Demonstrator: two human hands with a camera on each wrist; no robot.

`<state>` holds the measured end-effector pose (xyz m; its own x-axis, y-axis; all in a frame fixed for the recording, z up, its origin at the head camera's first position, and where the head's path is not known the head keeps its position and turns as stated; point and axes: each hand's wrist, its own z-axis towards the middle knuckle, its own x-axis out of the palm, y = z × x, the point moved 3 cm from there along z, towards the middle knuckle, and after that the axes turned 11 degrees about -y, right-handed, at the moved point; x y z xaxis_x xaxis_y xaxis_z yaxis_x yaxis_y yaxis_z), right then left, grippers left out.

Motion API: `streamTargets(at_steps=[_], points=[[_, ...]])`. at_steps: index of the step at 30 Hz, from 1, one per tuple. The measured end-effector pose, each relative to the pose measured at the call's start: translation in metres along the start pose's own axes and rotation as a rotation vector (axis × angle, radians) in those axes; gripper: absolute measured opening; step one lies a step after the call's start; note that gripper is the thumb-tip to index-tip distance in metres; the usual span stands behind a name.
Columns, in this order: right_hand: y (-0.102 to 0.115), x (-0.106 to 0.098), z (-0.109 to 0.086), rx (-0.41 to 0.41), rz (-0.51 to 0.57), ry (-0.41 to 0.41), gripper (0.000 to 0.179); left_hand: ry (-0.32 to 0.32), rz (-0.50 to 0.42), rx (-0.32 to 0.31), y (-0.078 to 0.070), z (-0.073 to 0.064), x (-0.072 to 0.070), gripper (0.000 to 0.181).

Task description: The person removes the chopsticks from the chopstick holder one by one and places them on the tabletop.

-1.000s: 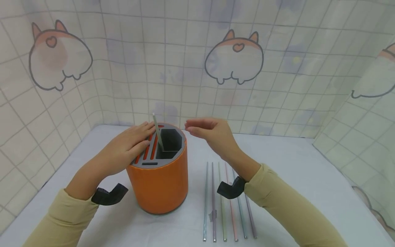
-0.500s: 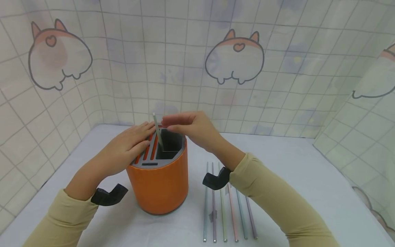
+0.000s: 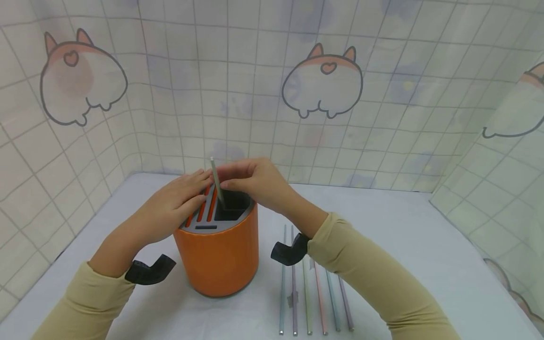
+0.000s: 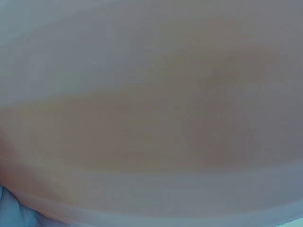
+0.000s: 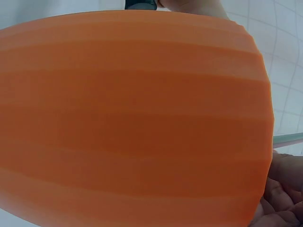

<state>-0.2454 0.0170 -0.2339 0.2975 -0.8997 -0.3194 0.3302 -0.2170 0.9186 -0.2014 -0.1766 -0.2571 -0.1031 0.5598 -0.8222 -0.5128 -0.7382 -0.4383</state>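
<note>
An orange round utensil holder (image 3: 218, 257) stands upright, with a grey slotted top and a dark open compartment. One thin pale green stick (image 3: 216, 177) leans up out of that compartment. My left hand (image 3: 165, 205) lies flat over the slots on the left of the holder's top. Above the compartment, my right hand (image 3: 252, 182) has its fingertips and thumb beside the stick; a firm pinch does not show. The holder's orange side (image 5: 142, 123) fills most of the right wrist view, with fingers (image 5: 288, 170) at its right edge. Only a blurred close surface shows in the left wrist view.
Several thin coloured sticks (image 3: 308, 302) lie side by side on the white table (image 3: 395, 236), right of the holder and partly under my right forearm. A white grid-patterned curtain (image 3: 238, 85) with cartoon animals rises behind and at the sides.
My right hand has moved left, from the right of the holder to over its compartment and up to the leaning stick. My left hand and the holder have stayed in place.
</note>
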Motion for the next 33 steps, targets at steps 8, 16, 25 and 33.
streamTargets(at_steps=[8,16,25,33], points=[[-0.002,0.0,0.0,0.001,0.015,-0.004,0.027,0.001,0.003,-0.018,0.0,0.0,0.0,0.051],[-0.002,-0.003,-0.004,-0.053,-0.074,-0.059,0.02,0.006,0.01,-0.037,-0.002,0.0,0.0,0.052],[0.019,-0.023,-0.015,-0.166,0.027,-0.175,0.014,0.009,0.014,-0.044,-0.002,-0.001,0.0,0.052],[0.046,-0.043,-0.028,-0.308,0.183,-0.242,0.017,0.002,0.025,-0.043,-0.002,0.0,-0.002,0.053]])
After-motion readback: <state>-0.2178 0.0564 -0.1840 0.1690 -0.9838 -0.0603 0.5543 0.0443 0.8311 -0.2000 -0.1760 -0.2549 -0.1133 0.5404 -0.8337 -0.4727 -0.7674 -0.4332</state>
